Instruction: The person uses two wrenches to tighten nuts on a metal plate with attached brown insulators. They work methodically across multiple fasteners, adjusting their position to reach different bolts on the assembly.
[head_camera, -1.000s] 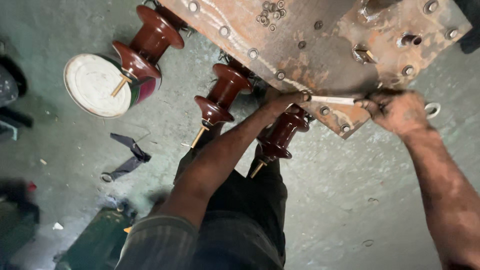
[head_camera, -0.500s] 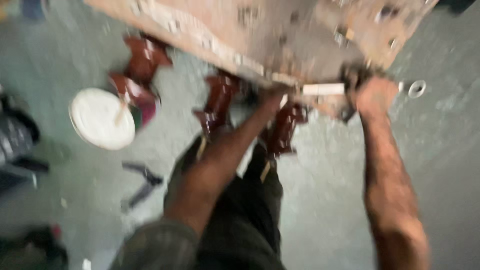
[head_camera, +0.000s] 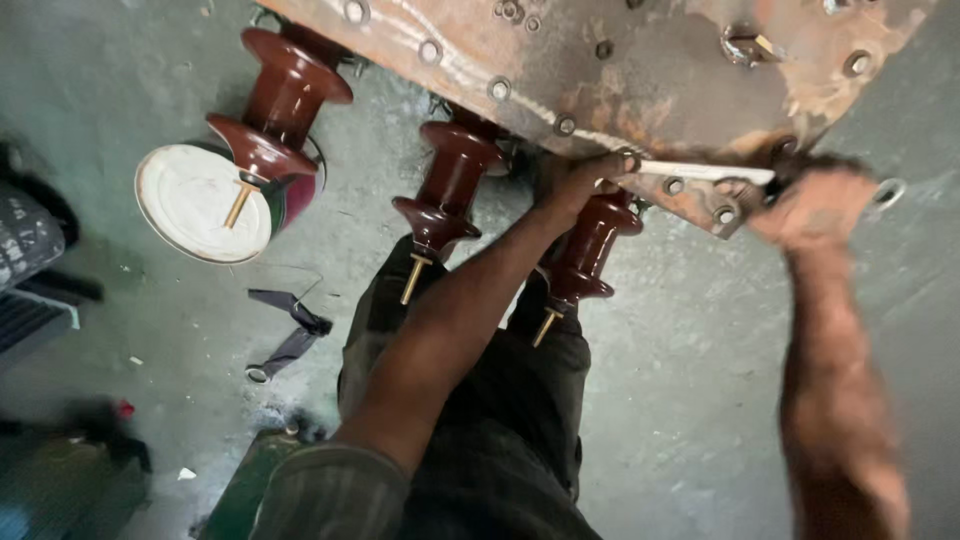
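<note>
Far left, a white can lid (head_camera: 195, 205) lies behind the brown insulators (head_camera: 452, 190). My left hand (head_camera: 580, 180) curls around the near edge of the rusty plate (head_camera: 640, 70), steadying a pale flat strip (head_camera: 705, 172). My right hand (head_camera: 815, 205) grips its other end, apparently prying; next comes firm, steady leverage.

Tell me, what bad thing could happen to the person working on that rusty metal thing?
The flat pale metal tool is held between both hands along the edge of the rusty bolted steel plate. If it slips, the left hand or right hand might scrape that rough edge. A hard knock could also crack the brown ceramic insulators that stick out just below the hands. The white round tin lid on the floor could be kicked.
</note>
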